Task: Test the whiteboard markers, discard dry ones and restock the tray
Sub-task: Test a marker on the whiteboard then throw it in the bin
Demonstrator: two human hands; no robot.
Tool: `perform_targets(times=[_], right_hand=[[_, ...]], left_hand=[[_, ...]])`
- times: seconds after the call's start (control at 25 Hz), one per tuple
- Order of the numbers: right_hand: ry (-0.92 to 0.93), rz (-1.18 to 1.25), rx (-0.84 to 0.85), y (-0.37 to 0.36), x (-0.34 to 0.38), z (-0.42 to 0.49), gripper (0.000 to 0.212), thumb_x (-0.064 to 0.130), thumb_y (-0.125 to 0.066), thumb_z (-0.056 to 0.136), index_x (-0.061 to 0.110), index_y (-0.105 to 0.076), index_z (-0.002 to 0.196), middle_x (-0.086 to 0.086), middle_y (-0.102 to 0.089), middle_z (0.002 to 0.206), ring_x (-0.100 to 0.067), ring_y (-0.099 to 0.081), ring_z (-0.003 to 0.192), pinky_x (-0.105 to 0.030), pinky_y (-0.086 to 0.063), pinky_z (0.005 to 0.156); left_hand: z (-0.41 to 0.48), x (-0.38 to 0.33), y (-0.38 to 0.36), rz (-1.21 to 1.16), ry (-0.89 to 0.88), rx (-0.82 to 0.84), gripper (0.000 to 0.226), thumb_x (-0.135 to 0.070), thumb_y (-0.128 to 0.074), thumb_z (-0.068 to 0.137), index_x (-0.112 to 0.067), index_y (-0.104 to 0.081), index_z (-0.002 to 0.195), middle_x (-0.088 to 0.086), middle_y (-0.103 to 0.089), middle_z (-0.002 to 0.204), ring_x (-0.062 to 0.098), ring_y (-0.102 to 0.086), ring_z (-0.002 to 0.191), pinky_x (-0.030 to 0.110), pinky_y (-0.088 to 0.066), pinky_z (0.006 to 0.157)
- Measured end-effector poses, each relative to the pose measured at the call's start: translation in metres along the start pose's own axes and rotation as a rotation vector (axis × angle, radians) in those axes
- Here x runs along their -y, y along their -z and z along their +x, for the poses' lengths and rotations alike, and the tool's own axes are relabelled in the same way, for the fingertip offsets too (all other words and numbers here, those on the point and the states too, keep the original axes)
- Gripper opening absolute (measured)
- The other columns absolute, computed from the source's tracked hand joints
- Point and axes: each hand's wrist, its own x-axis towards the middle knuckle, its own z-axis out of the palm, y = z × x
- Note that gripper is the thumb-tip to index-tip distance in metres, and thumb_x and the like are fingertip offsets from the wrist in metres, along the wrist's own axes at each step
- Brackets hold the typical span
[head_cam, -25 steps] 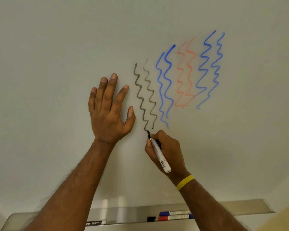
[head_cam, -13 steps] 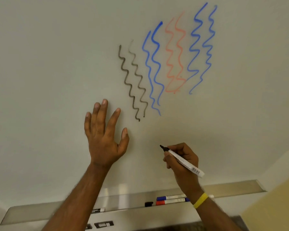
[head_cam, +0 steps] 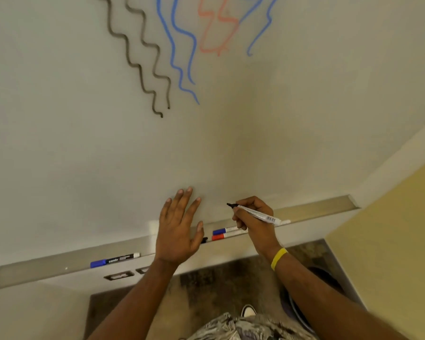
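Observation:
My right hand (head_cam: 252,217) grips an uncapped black marker (head_cam: 258,213), its tip pointing left and off the whiteboard (head_cam: 84,143). My left hand (head_cam: 179,227) hovers with fingers spread just above the metal tray (head_cam: 317,209). A black cap (head_cam: 204,240) lies in the tray beside my left thumb, partly hidden. A blue-capped marker (head_cam: 225,231) and a red-capped marker (head_cam: 225,236) lie next to it. Another blue-capped marker (head_cam: 114,260) lies at the tray's left. Black, blue and red wavy test lines (head_cam: 157,69) sit on the board above.
A yellow wall (head_cam: 390,241) closes in on the right. A dark round bin (head_cam: 329,280) stands on the floor under my right forearm. Two wall sockets (head_cam: 119,275) sit below the tray. My shoe (head_cam: 248,310) shows on the patterned floor.
Both hands have dropped from the wavy lines down to the tray. The marker tip left the board. The camera tilted down, so the floor and bin came into view.

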Motion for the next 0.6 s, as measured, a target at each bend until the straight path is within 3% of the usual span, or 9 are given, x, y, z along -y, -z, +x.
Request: perform_targets(times=[0.16,0.32,0.44,0.6], right_hand=[[-0.147,0.049,-0.105,0.021,-0.027,0.002,0.010,-0.005,-0.062,0.091,0.002,-0.067,0.087,-0.016,-0.066,0.065,-0.020,-0.055,0.050,-0.025,-0.044,0.045],[-0.296,0.176,-0.229,0.040,-0.043,0.006,0.010,-0.005,-0.060,0.091,0.000,-0.067,0.087,-0.013,-0.065,0.062,-0.018,-0.054,0.049,-0.023,-0.043,0.043],[-0.372,0.202,-0.295,0.053,-0.053,0.007,0.010,-0.002,-0.060,0.092,0.001,-0.067,0.085,-0.013,-0.064,0.063,-0.017,-0.054,0.049,-0.022,-0.044,0.043],[-0.481,0.236,-0.352,0.066,-0.067,0.001,0.008,0.001,-0.061,0.092,0.002,-0.067,0.086,-0.013,-0.064,0.063,-0.016,-0.054,0.050,-0.022,-0.044,0.043]], left_hand=[[-0.028,0.004,-0.040,-0.094,0.183,0.445,0.061,-0.039,-0.052,0.093,-0.025,-0.036,0.150,-0.002,-0.029,0.161,0.018,-0.024,0.150,0.040,-0.026,0.121],[-0.042,0.010,-0.066,-0.087,0.323,0.808,0.064,-0.041,-0.058,0.095,-0.026,-0.033,0.152,-0.002,-0.023,0.163,0.018,-0.026,0.149,0.035,-0.027,0.121],[-0.042,0.012,-0.076,-0.062,0.340,0.870,0.060,-0.038,-0.058,0.097,-0.025,-0.035,0.151,-0.001,-0.026,0.162,0.019,-0.027,0.148,0.036,-0.029,0.121],[-0.037,0.017,-0.082,-0.085,0.321,0.795,0.042,-0.028,-0.056,0.098,-0.025,-0.049,0.140,-0.006,-0.046,0.145,0.013,-0.043,0.131,0.028,-0.040,0.109]])
